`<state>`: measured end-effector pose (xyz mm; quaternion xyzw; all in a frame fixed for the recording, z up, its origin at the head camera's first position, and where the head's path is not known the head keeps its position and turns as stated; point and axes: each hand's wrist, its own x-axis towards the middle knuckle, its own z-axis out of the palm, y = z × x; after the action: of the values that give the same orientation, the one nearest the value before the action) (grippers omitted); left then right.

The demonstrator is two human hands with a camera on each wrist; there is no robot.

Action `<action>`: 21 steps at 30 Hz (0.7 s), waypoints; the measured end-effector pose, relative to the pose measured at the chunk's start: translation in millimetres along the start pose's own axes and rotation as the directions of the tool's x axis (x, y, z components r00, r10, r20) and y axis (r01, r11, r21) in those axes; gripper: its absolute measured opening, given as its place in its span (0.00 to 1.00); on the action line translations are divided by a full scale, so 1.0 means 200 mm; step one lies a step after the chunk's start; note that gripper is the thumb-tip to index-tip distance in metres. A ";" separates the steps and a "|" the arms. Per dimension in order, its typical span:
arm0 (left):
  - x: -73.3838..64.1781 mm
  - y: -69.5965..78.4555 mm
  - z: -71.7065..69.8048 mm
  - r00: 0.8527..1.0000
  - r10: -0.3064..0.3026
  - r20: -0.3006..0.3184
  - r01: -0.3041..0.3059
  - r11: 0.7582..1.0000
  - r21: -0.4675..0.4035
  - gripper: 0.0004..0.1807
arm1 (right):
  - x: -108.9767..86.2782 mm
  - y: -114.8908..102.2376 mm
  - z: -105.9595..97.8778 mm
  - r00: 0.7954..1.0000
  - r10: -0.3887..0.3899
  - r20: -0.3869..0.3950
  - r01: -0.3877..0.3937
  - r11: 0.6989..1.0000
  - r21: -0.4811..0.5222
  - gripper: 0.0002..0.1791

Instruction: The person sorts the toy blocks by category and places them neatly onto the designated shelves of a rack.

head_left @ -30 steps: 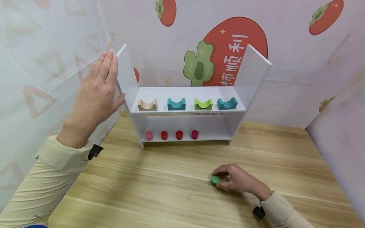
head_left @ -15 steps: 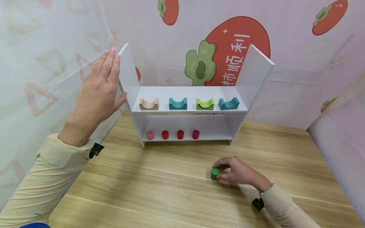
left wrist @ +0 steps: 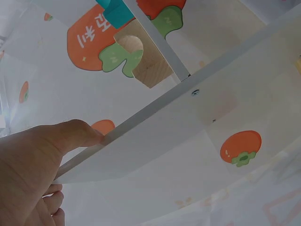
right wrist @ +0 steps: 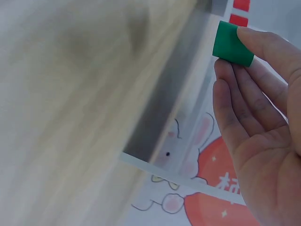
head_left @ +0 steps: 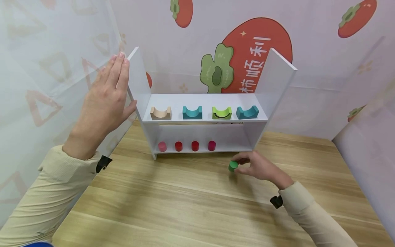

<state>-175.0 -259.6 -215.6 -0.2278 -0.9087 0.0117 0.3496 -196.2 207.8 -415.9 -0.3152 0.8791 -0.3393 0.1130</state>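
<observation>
My right hand [head_left: 260, 167] pinches a small green cylinder block [head_left: 232, 166] between thumb and fingers. It is held above the table, close before the right front of a white two-tier shelf [head_left: 197, 98]. In the right wrist view the green block [right wrist: 230, 44] shows between the thumb and fingertips. My left hand [head_left: 103, 97] rests against the left side panel [head_left: 139, 84] of the shelf, fingers straight and pointing up. The left wrist view shows the thumb [left wrist: 77, 134] at the panel's edge.
On the upper tier stand several U-shaped blocks: beige [head_left: 160, 114], teal [head_left: 192, 114], lime [head_left: 221, 114] and another teal block [head_left: 248, 113]. Below is a row of pink [head_left: 162, 146], red [head_left: 178, 146] and magenta [head_left: 212, 145] cylinders. The right panel [head_left: 274, 82] rises high over the wooden table [head_left: 172, 206].
My right hand has lifted the green cylinder off the table and carried it forward toward the shelf. The left hand stays at the left panel.
</observation>
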 end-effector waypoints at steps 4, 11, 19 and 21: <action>0.00 0.00 0.00 1.000 -0.002 0.002 0.002 1.000 -0.003 0.56 | 0.05 -0.01 -0.04 0.999 0.004 -0.036 -0.004 1.000 0.007 0.15; 0.00 0.00 0.00 1.000 0.009 -0.001 -0.009 1.000 0.010 0.56 | 0.13 0.00 -0.05 0.994 0.043 -0.100 -0.047 0.998 -0.032 0.17; -0.01 0.00 0.00 1.000 -0.003 0.003 0.003 1.000 0.006 0.56 | 0.20 0.01 -0.05 0.977 0.062 -0.203 -0.081 0.993 -0.089 0.18; -0.01 0.00 0.00 1.000 0.001 0.000 -0.001 1.000 0.008 0.56 | 0.21 0.02 -0.05 0.973 0.070 -0.222 -0.094 0.991 -0.098 0.18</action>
<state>-173.8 -259.7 -216.0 -0.2269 -0.9084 0.0157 0.3508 -234.3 188.3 -410.1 -0.2450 0.9155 -0.3187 0.0128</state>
